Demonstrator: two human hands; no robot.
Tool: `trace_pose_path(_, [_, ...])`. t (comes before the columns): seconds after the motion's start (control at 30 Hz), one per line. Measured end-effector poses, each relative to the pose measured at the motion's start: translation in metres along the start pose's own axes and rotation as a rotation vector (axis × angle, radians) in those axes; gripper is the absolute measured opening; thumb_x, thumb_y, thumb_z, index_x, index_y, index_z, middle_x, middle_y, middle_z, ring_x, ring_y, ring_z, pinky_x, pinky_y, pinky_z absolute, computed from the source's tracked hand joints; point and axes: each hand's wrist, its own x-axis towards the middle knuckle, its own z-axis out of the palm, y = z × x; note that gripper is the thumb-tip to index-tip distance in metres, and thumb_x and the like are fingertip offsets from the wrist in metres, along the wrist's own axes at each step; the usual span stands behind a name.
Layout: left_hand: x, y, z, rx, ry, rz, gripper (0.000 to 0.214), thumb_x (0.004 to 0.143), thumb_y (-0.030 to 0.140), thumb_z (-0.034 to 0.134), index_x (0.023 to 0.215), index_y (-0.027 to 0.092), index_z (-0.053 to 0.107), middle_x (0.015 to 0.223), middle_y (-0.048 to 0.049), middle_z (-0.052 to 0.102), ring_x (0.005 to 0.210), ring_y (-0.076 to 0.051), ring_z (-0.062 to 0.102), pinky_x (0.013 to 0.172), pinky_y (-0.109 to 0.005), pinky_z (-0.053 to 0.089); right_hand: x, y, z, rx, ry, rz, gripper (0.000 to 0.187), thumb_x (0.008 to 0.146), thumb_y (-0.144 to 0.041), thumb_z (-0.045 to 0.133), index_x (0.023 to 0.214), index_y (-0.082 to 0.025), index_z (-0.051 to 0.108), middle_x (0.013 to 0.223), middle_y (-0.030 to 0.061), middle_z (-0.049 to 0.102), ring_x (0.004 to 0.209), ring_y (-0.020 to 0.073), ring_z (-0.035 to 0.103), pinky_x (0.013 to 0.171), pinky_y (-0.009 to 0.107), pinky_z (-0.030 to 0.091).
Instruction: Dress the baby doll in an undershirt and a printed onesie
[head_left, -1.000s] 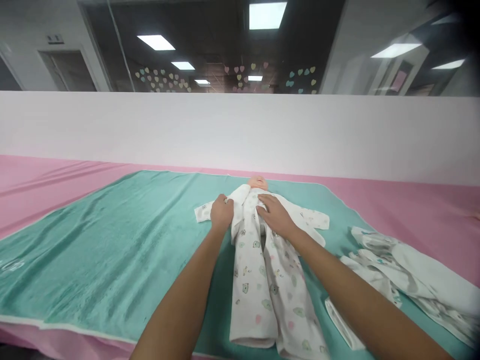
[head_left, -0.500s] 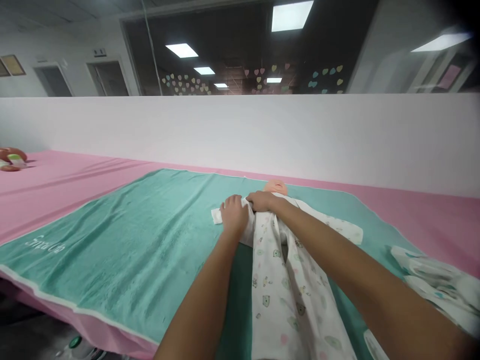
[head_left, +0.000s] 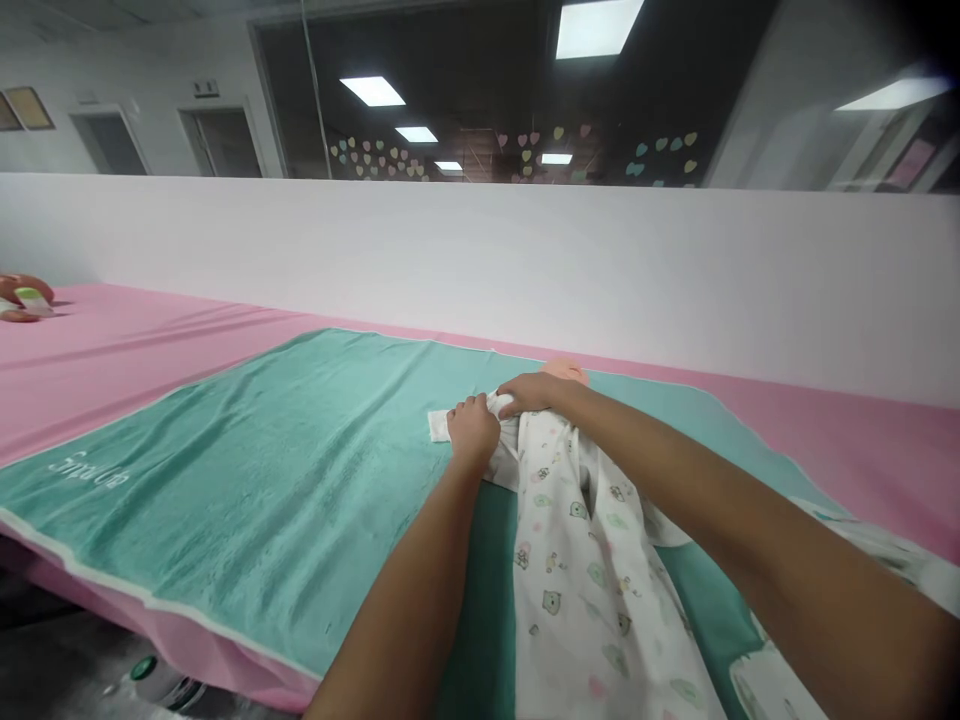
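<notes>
A white baby outfit (head_left: 566, 570) with small printed animals lies spread on a teal towel (head_left: 300, 480), its legs toward me. At its top a doll's head (head_left: 566, 370) shows in part, and my right forearm covers much of the chest. My left hand (head_left: 474, 430) is closed around the left-hand sleeve (head_left: 504, 465), whose cuff sticks out past the fingers. Close beside it, my right hand (head_left: 529, 392) pinches the same sleeve nearer the shoulder. Whether a doll's arm is inside the sleeve is hidden.
Folded white printed cloths (head_left: 892, 550) lie at the right, partly behind my forearm. Pink sheeting (head_left: 150, 325) runs beneath the towel to a low white wall (head_left: 450, 260). Brown doll parts (head_left: 22, 297) rest at the far left. Below the front edge stands a green-capped container (head_left: 150, 675).
The view has shifted slightly, so the outfit sits a little farther right. My right hand has come nearer to the left one along the sleeve. Both keep hold of the cloth.
</notes>
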Motion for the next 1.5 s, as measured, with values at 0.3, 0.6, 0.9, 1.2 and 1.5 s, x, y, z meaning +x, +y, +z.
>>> trace_pose_path(0.3, [-0.001,-0.019,-0.005,-0.146,-0.065,-0.198,0.029,0.083,0.018,0.041,0.107,0.025,0.054,0.102,-0.005,0.066,0.094,-0.023,0.061,0.072,-0.033,0.041,-0.05,0.035,-0.037,-0.023,0.059,0.068,0.049,0.07,-0.064,0.057,0.112,-0.038,0.059,0.111,0.0007,0.063,0.093,0.0272,0.06,0.069,0.033,0.041])
trace_pose_path(0.6, [-0.007,-0.011,-0.003,-0.07,-0.024,-0.026,0.046,0.081,0.012,0.04,0.125,0.023,0.042,0.114,-0.0081,0.059,0.103,-0.024,0.054,0.08,-0.038,0.04,-0.046,0.027,-0.018,0.105,0.125,-0.003,0.048,0.074,-0.06,0.056,0.114,-0.033,0.058,0.116,0.001,0.063,0.096,0.0254,0.06,0.072,0.031,0.044])
trace_pose_path(0.9, [-0.005,-0.014,-0.001,0.145,0.053,-0.018,0.02,0.084,0.017,0.039,0.099,0.018,0.053,0.103,-0.0111,0.059,0.102,-0.027,0.051,0.08,-0.041,0.04,-0.052,0.029,0.009,0.348,0.243,0.01,0.054,0.082,-0.058,0.045,0.127,-0.028,0.051,0.134,0.0019,0.051,0.122,0.0263,0.047,0.103,0.038,0.035])
trace_pose_path(1.2, [-0.004,-0.011,-0.001,0.128,-0.018,-0.052,0.03,0.079,0.015,0.04,0.106,0.018,0.053,0.11,-0.0123,0.058,0.107,-0.029,0.05,0.085,-0.044,0.041,-0.196,0.116,0.111,0.493,0.53,0.308,0.057,0.087,-0.055,0.037,0.135,-0.026,0.042,0.143,0.0022,0.041,0.129,0.0248,0.038,0.108,0.036,0.028])
trace_pose_path(1.5, [-0.004,0.052,-0.027,-0.183,0.029,0.202,0.043,0.08,0.019,0.04,0.121,0.021,0.048,0.127,-0.0058,0.052,0.121,-0.019,0.044,0.104,-0.03,0.035,-0.227,0.174,0.124,0.402,0.313,0.956,0.062,0.081,-0.066,0.032,0.103,-0.014,0.058,0.112,0.018,0.061,0.102,0.0346,0.056,0.08,0.044,0.041])
